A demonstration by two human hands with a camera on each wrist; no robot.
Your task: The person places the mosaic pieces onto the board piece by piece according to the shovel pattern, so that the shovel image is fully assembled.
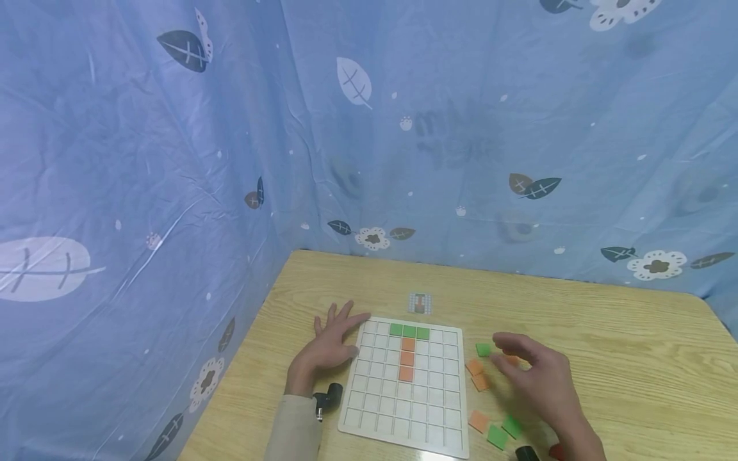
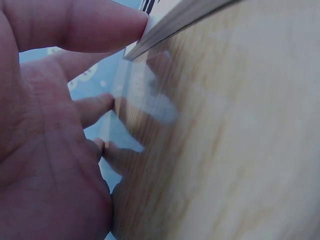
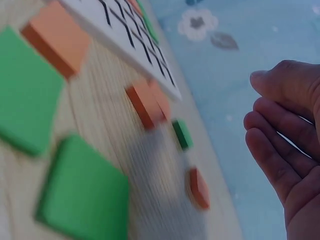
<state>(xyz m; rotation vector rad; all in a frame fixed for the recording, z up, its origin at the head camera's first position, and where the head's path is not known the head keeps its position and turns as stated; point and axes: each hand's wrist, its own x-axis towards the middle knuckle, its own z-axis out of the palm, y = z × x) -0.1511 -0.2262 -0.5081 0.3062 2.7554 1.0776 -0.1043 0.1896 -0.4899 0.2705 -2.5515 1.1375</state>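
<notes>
A white grid board lies on the table. Three green tiles form a row in its top squares, and three orange tiles run down in a column below the middle green one. My left hand rests at the board's upper left side, thumb and index finger touching its edge, other fingers spread. To the right, my right hand hovers over the table with loosely bent fingers and nothing between them. Near it lie a loose green tile and an orange tile, partly hidden by the hand in the head view.
More loose tiles lie right of the board: two orange tiles close together, and lower down an orange tile and two green tiles. A small printed card sits above the board. A blue patterned curtain hangs behind the wooden table.
</notes>
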